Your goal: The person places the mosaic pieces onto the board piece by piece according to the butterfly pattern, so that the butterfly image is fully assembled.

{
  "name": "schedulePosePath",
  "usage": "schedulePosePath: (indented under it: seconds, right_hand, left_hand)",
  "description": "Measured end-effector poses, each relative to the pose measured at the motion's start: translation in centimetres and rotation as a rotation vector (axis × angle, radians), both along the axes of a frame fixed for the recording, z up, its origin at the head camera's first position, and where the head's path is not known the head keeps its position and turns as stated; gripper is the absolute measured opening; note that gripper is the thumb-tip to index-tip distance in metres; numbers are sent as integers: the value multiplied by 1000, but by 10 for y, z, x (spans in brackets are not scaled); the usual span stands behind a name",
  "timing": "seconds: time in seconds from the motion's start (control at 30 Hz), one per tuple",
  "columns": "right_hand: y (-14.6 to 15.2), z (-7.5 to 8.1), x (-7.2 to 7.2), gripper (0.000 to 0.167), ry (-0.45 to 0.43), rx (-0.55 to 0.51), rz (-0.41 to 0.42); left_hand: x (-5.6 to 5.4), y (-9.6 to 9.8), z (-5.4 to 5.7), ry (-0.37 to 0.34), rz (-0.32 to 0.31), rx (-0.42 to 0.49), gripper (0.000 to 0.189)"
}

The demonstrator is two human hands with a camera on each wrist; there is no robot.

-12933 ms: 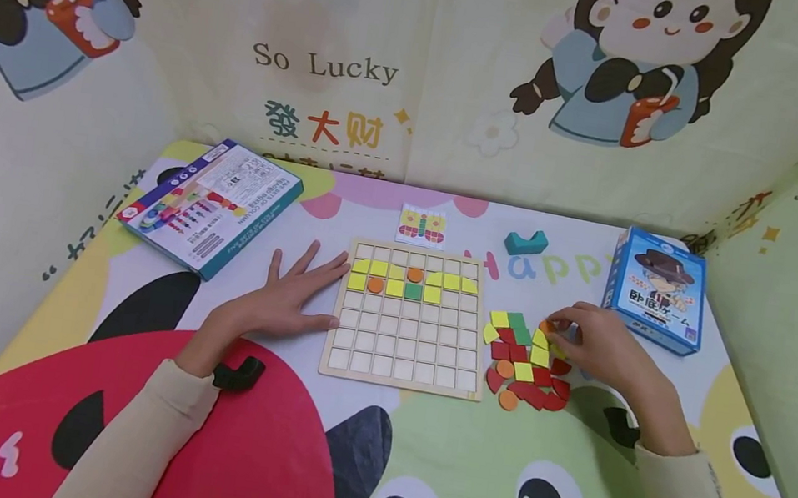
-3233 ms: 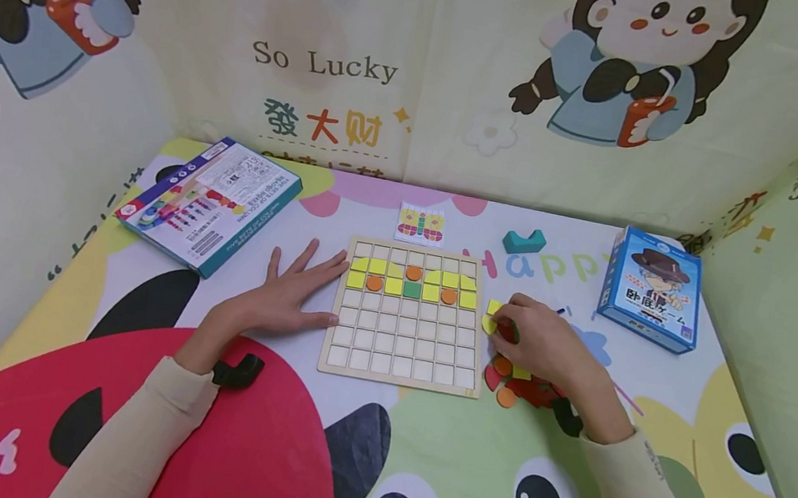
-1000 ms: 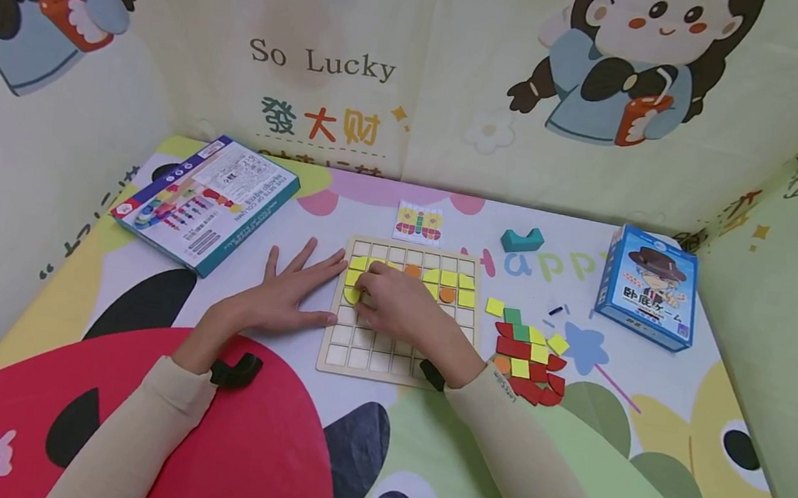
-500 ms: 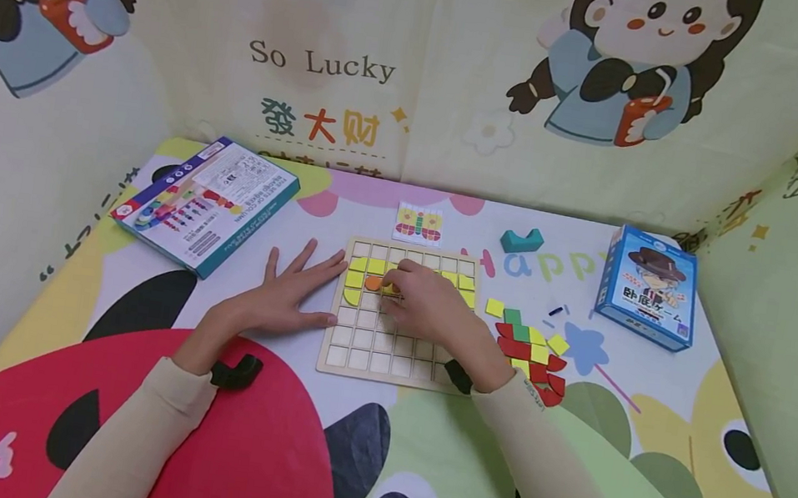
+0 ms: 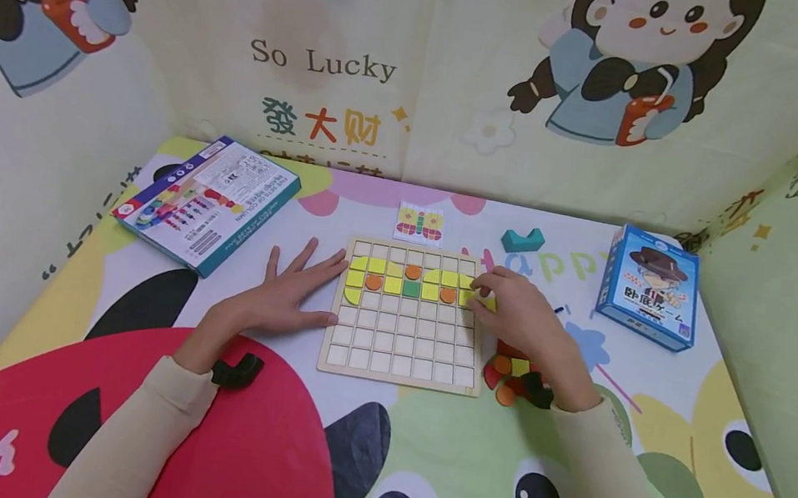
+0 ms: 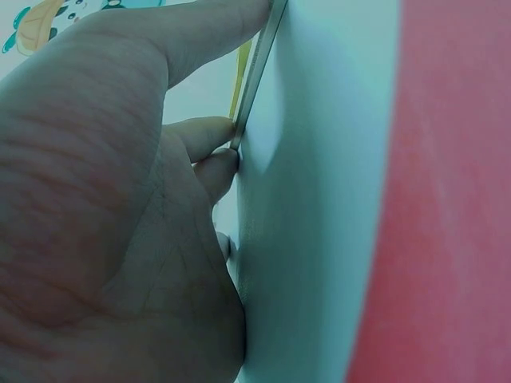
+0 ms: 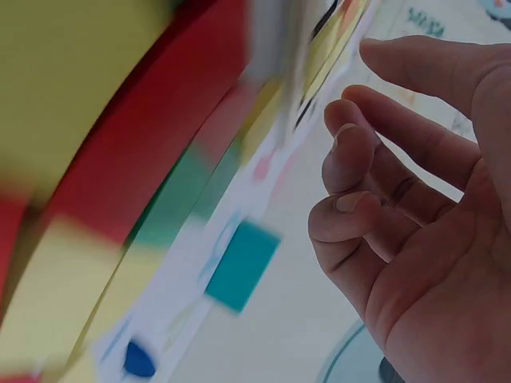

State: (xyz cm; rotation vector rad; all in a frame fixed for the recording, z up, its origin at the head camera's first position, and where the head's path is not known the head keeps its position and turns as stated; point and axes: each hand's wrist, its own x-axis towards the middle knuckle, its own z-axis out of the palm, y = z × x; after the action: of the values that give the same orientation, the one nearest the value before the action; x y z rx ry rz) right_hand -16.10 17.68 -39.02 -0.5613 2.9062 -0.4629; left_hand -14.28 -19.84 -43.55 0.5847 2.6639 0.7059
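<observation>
My left hand [image 5: 290, 298] lies flat with fingers spread, fingertips and thumb against the left edge of the wooden grid board [image 5: 400, 375]. In the left wrist view, the fingers [image 6: 207, 136] meet the board's thin edge. My right hand [image 5: 522, 320] hovers at the board's right edge. The right wrist view shows its thumb and bent fingers [image 7: 343, 219] apart, with nothing between them. Yellow tiles [image 5: 448, 278], orange discs [image 5: 374, 282] and a green square [image 5: 411, 288] fill cells in the upper rows. One rounded yellow tile [image 5: 351, 296] sits below at the left.
Beneath the right hand is a pile of loose tiles [image 5: 520, 367], partly hidden. A butterfly pattern card [image 5: 420, 224] lies behind the board, beside a teal notched block [image 5: 524, 239]. A flat game box [image 5: 211, 203] lies at the left and a blue box [image 5: 649, 288] at the right.
My right hand has moved from the board's middle to its right edge. Over the longer span, an orange disc, a yellow square and the rounded yellow tile joined the board. The left hand stayed.
</observation>
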Motion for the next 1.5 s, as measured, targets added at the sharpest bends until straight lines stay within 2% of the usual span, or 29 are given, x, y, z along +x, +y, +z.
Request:
schedulePosePath:
  seconds: [0.2,0.33,0.77,1.1,1.23,1.4,1.5]
  right_hand:
    - [29,-1,-1,36,-50,20,-44]
    - [40,-2,-3,36,-71,28,-36]
    - [46,-7,-5,35,-96,46,-40]
    - [43,-10,-4,36,-57,68,-41]
    - [38,-5,-3,36,-36,74,-39]
    - [14,3,0,36,-34,72,-35]
    - [-6,4,2,36,-19,79,4]
  left_hand:
    - [0,0,0,5,-1,-2,99]
    - [0,0,1,2,-1,7,99]
    - [-1,1,-3,14,-7,11,99]
    - [-1,1,-3,5,-3,3,100]
    - [-1,1,-2,0,-2,-6,100]
    - [0,1,-1,3,-2,3,100]
    - [-1,0,-1,1,-1,1,99]
